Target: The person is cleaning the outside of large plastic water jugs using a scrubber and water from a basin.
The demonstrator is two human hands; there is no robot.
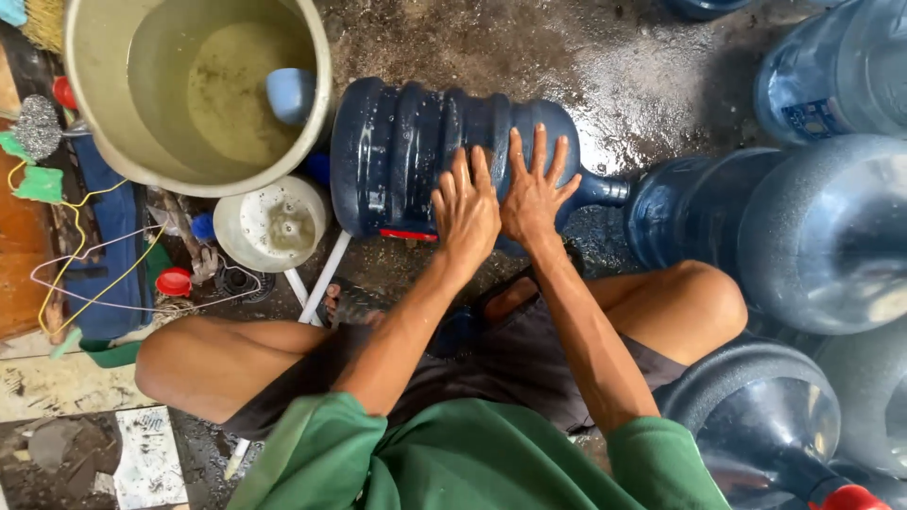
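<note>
A dark blue ribbed water jug (pixel 402 156) lies on its side on the wet concrete floor, its neck (pixel 605 191) pointing right. My left hand (pixel 466 212) rests flat on the jug's near side with the fingers spread. My right hand (pixel 537 189) lies flat beside it, nearer the jug's shoulder, fingers also spread. Both palms press on the jug and neither hand wraps around it. I am squatting, with my knees on either side below the jug.
A large pale bucket (pixel 104 142) of murky water with a blue cup (pixel 290 93) floating in it stands at the upper left. A small white tub (pixel 272 225) and red caps (pixel 174 281) lie below it. Several translucent blue jugs (pixel 812 236) crowd the right side.
</note>
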